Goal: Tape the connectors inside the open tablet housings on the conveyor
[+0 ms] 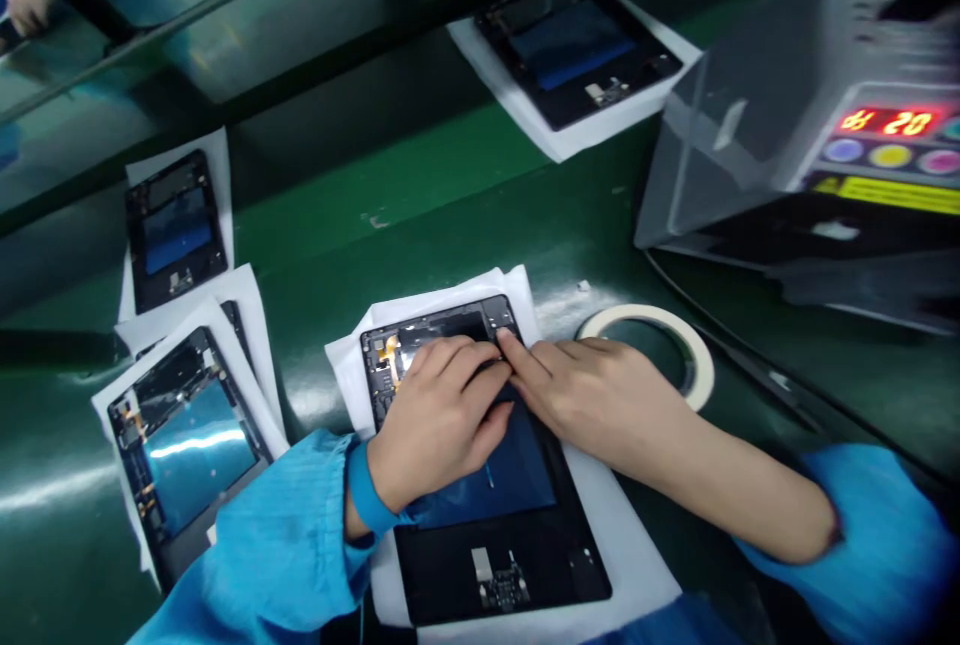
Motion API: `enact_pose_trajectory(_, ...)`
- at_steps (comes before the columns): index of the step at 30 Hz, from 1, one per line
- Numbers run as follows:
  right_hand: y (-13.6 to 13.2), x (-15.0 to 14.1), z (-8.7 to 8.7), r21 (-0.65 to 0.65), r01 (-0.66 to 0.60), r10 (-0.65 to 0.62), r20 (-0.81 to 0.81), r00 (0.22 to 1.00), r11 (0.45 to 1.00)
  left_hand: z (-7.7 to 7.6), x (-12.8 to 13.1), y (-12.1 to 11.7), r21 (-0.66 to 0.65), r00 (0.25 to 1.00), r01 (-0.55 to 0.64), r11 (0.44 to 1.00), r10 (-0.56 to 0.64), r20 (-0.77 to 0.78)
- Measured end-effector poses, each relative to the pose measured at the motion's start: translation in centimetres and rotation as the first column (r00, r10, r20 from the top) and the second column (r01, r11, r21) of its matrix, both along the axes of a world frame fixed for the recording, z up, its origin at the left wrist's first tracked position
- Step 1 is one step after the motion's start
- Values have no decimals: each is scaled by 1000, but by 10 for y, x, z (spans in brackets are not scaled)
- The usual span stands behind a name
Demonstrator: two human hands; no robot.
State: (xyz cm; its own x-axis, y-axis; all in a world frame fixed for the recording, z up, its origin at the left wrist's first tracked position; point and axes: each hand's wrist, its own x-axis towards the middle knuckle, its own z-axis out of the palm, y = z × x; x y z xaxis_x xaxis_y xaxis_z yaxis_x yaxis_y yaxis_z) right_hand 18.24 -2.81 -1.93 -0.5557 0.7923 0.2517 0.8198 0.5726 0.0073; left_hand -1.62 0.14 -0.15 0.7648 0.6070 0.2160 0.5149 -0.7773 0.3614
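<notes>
An open tablet chassis [540, 555], black with a blue inner panel and bare circuit parts, lies on white sheeting in front of me. Over its upper half is my left hand [442, 410], fingers bent and bunched near the tablet's upper right, thumb slightly apart. My right hand [592, 385] comes in from the right, its index fingertip pressing at the top right corner and its other fingers curled. The two hands' fingertips meet there. Whatever small part may be between them is hidden. A blue band [367, 490] circles my left wrist.
A roll of cream tape [701, 365] lies right of the tablet. More opened tablets rest on white sheets at left [199, 445], far left [176, 230] and the back [577, 45]. A grey machine with a red display [892, 122] stands right; a person's hand [28, 3] shows top left.
</notes>
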Motion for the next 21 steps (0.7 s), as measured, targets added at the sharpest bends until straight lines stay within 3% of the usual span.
enact_pose_trajectory(5,-3,-2,0,-61,68,-73,-84,994,996,3,-1,6,43,999,20,999,-18,-36)
enact_pose_trajectory(9,-27,40,19,167,104,-64,-230,971,980,3,-2,17,93,998,49,994,-44,-50)
enact_pose_trajectory(12,-59,89,31,389,349,-224,-332,917,853,1,-3,19,109,997,66,992,-63,-34)
enact_pose_trajectory(14,-71,123,30,521,464,-398,-241,885,717,1,-3,19,109,998,68,992,-67,-19)
enact_pose_trajectory(16,-75,151,22,599,498,-528,-144,837,627,1,-4,18,104,998,59,993,-58,-13)
enact_pose_trajectory(19,-75,179,4,607,531,-582,-135,802,591,2,-3,17,96,999,45,994,-43,-21)
enact_pose_trajectory(21,-78,188,-7,479,626,-605,-221,765,615,3,-3,14,87,999,37,995,-34,-26)
